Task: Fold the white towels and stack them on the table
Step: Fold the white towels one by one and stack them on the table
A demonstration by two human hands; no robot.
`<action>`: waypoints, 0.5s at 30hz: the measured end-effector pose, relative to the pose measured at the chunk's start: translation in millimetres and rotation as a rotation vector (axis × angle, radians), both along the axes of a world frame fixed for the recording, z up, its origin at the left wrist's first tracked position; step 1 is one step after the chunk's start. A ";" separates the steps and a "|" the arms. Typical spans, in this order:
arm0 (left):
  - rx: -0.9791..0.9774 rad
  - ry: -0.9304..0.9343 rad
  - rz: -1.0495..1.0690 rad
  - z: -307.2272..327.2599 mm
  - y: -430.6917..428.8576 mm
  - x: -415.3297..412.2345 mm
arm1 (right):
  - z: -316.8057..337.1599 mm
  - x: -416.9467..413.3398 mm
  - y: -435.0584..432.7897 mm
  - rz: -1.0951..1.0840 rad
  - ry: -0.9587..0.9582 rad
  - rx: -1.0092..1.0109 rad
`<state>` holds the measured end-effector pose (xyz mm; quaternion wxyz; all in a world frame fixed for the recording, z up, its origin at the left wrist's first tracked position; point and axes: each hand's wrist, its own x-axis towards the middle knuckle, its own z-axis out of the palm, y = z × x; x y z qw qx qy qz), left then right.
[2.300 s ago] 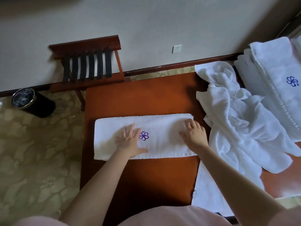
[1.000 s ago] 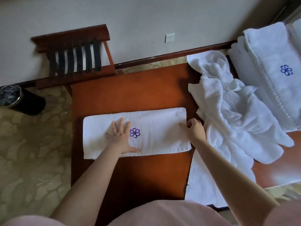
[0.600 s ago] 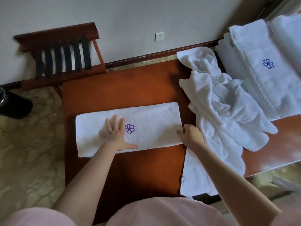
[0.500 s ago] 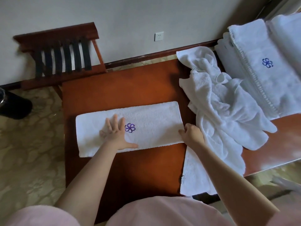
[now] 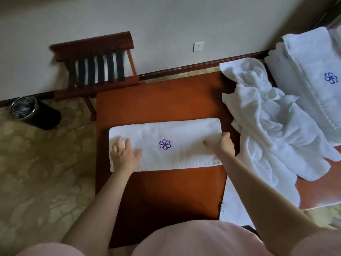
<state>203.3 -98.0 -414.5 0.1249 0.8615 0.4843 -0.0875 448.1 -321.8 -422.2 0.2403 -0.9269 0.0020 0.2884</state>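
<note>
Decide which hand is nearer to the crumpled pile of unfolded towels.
Right. The right hand grips the right end of the folded towel, just beside the crumpled pile. The left hand rests on the towel's left end, farther away.

Folded white towel (image 5: 175, 143) flat on table (image 5: 166, 191); crumpled towels (image 5: 273, 122) right

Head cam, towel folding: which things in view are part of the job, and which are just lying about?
Part of the job:
- folded towel, left hand flat on it, right hand gripping its right end
- crumpled towels
- towel stack
- table

Lying about:
- luggage rack
- bin
- wall socket
</note>
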 end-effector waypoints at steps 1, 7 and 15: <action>-0.005 -0.017 0.068 -0.7 4.6 -10.1 | -0.7 1.2 -0.4 -0.017 0.019 0.026; -0.181 -0.257 0.457 -3.7 30.4 -34.9 | 2.4 3.8 9.8 0.056 0.010 -0.075; -0.503 -0.358 0.543 -17.2 44.4 -25.2 | 12.6 -3.1 11.7 0.014 -0.053 -0.028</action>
